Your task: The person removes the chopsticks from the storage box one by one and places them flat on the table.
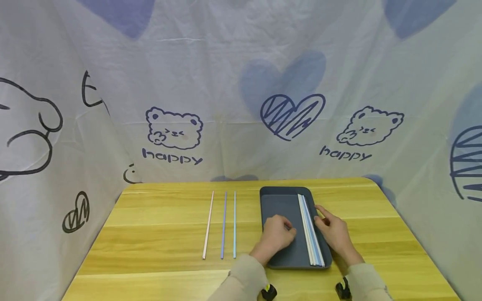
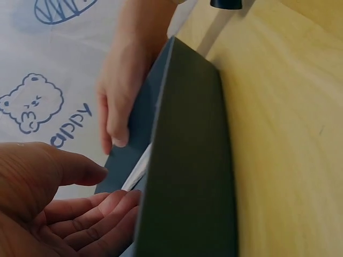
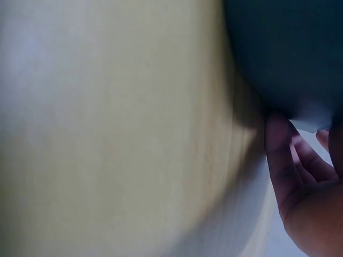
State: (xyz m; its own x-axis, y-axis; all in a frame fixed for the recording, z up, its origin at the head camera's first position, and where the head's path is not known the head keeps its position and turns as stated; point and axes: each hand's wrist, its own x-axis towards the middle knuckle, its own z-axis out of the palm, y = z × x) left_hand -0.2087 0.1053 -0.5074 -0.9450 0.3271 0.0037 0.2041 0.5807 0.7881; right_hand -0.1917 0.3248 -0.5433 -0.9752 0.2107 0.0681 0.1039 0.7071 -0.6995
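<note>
Pale cloth backdrop [image 1: 226,75], creased, printed with hearts, bears and "happy". In front, a yellow wood-grain bench [image 1: 162,234], smooth, rounded far corners.

The dark tray [image 1: 278,205] lies in front of you, toward the right part of the bench: rectangular, shallow, rounded corners, matt finish. Inside it, a tight row of thin sticks [image 1: 309,230], whites and blues, runs slightly slanted along the right wall. Straight, slim, smooth-looking; plastic or paper, can't tell.

Outside, left of the tray, three sticks lie apart from each other: pink stick [image 1: 208,225], purple stick [image 1: 224,225], light blue stick [image 1: 235,225]. Roughly parallel, long way toward you.

Your left hand [image 1: 276,234] is over the tray's left side, fingers loosely bent, clear gap to the thumb, nothing held. Your right hand [image 1: 335,234] is at the right wall, fingers mostly extended and touching the tray, no firm hold visible.

Step in hand, as judged: arranging sticks in the tray, right hand likely steadying it. If more sticks are to go in, the next move calls for reaching left and a fine fingertip pinch; such slim sticks probably roll easily.
</note>
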